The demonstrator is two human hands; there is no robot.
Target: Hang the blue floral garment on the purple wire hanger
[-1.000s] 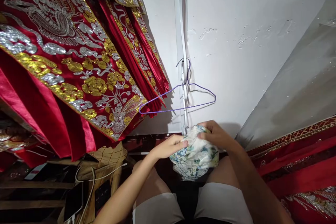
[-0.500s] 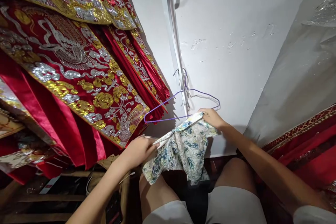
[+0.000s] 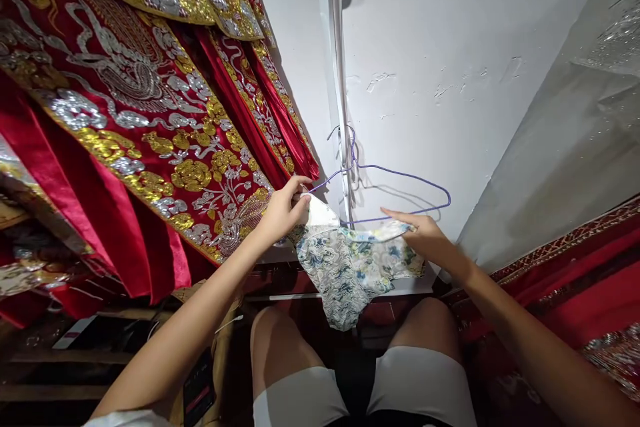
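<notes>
A small floral garment (image 3: 345,273), white with blue, green and yellow, hangs between my two hands below a purple wire hanger (image 3: 400,172). The hanger's hook sits at a narrow upright metal strip on the wall. My left hand (image 3: 286,210) pinches the garment's white upper edge right beside the hanger's left end, whose tip is hidden by the fingers. Gripping the garment's right upper edge, my right hand (image 3: 424,235) has its forefinger stretched out just under the hanger's bottom bar. The hanger's left shoulder runs to the garment's top edge; whether it is inside, I cannot tell.
Red cloth with gold and silver embroidery (image 3: 195,173) hangs on the left. The metal strip (image 3: 336,47) runs up the white wall (image 3: 450,27). At lower left a phone (image 3: 199,387) lies on a wooden rack (image 3: 60,357). More red fabric (image 3: 580,300) is on the right.
My left hand has risen with the garment's left edge to the hanger's left end. My right hand has shifted slightly right and down. The hanger has swung to the right.
</notes>
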